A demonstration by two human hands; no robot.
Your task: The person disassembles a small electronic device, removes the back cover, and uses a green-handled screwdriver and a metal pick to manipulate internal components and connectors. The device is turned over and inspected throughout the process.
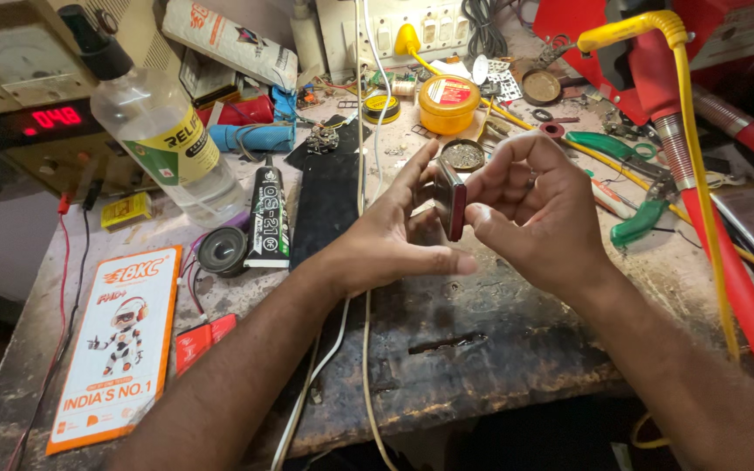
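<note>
The scarred wooden workbench [499, 349] carries everything. On it, well left of the hands, lies an orange printed card [115, 349]; up and left of them a clear plastic bottle [163, 139] lies tilted, and a black glue tube [268, 218] rests just left of them. Green-handled pliers [634, 187] sit to their right. The left hand [386, 244] and the right hand [530, 214] meet above the bench, both half curled, fingers pinching a small red-edged phone [451, 199] held on edge between them
</note>
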